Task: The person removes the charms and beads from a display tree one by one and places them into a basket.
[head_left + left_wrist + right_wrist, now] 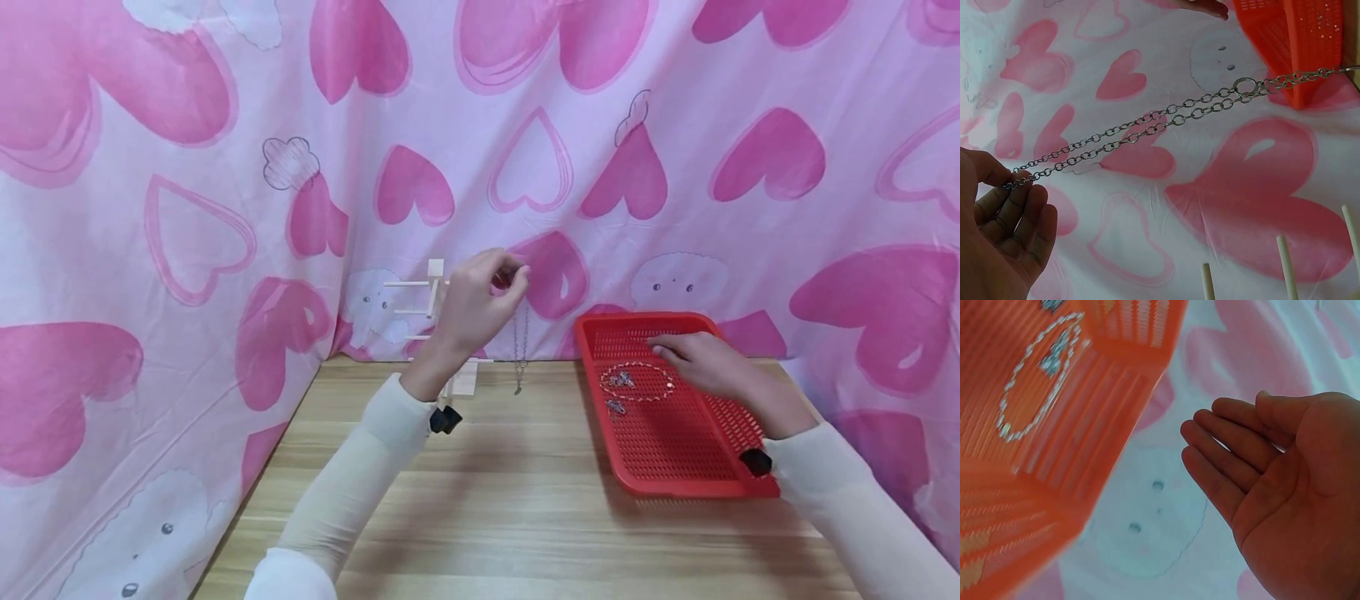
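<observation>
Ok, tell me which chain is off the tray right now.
The silver link chain: it hangs from the left hand, pinched at its top beside the wooden stand. The beaded one lies looped in the red tray, by the right hand.

Bright, even light; soft shadows on the table; right wrist view blurred

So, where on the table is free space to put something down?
The bare wooden table between the two sleeves, in front of the red tray, is free. It is crowded at the back, where the left hand holds the chain by the white peg stand.
</observation>
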`<move>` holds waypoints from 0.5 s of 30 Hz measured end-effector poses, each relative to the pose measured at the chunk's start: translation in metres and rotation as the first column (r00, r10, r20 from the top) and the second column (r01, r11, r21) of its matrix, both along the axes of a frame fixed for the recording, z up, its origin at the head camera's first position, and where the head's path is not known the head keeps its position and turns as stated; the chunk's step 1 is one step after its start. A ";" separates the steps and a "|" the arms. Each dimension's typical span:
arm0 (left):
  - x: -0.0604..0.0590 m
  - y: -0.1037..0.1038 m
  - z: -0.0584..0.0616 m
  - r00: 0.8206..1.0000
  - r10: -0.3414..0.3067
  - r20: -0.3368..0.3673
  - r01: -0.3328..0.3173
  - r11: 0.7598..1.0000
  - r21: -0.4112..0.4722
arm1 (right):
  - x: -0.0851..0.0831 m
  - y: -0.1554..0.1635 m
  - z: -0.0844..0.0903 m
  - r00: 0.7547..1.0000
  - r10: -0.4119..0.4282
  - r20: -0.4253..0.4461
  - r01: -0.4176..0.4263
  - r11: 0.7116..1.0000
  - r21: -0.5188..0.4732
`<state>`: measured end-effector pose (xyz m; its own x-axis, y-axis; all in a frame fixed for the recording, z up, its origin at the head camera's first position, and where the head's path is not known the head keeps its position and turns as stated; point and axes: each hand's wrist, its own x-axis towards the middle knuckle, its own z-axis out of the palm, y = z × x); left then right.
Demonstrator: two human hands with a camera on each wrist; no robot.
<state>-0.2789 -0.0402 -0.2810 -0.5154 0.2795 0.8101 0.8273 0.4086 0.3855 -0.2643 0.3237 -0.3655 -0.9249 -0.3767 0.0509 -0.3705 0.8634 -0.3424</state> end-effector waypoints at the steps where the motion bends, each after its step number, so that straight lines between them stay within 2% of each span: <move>1: 0.000 0.003 0.000 1.000 -0.005 0.008 0.005 1.000 -0.001 | 0.001 0.005 0.000 1.000 -0.009 0.006 0.009 1.000 0.003; 5: 0.002 0.014 0.005 1.000 -0.006 0.029 0.006 1.000 -0.009 | 0.006 0.025 -0.001 0.996 -0.072 0.060 0.072 0.997 0.001; 8: 0.003 0.024 0.010 1.000 -0.005 0.027 0.006 1.000 -0.014 | 0.010 0.040 -0.004 0.992 -0.102 0.069 0.101 0.995 0.010; 15: 0.000 0.044 0.019 1.000 -0.029 -0.001 0.029 0.999 -0.034 | 0.009 0.074 -0.016 0.996 -0.084 0.020 0.083 0.995 0.056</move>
